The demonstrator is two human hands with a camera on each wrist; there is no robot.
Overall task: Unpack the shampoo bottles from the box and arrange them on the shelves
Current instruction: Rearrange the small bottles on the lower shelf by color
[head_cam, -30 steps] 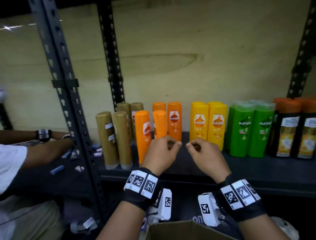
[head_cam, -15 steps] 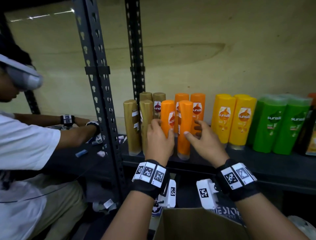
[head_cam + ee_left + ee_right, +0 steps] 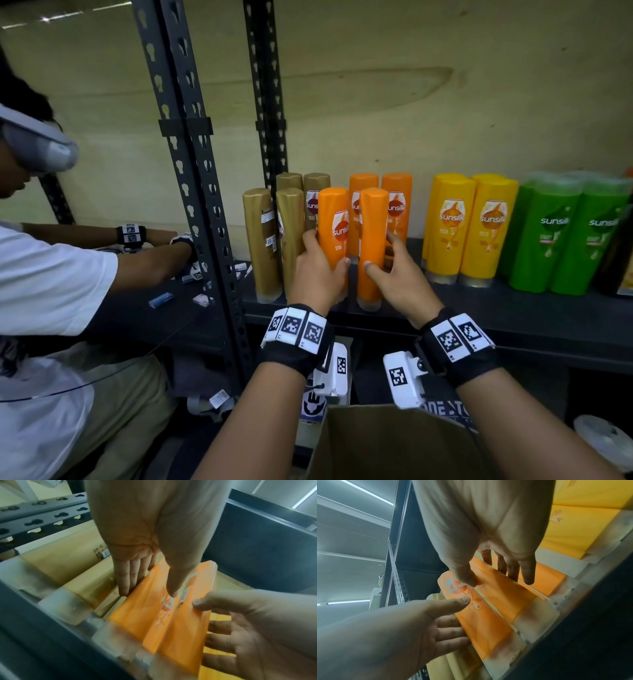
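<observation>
Two front orange bottles (image 3: 352, 240) on the shelf (image 3: 513, 308) are held upright. One is clasped by the left hand (image 3: 317, 274), the other by the right hand (image 3: 397, 277).

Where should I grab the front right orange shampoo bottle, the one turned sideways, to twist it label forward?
Take the front right orange bottle at mid-body, coming from the open shelf front. It stands upright on its cap, narrow edge forward. The right hand already has this grip, thumb on the near face, fingers behind. Neighbours crowd both sides.
</observation>
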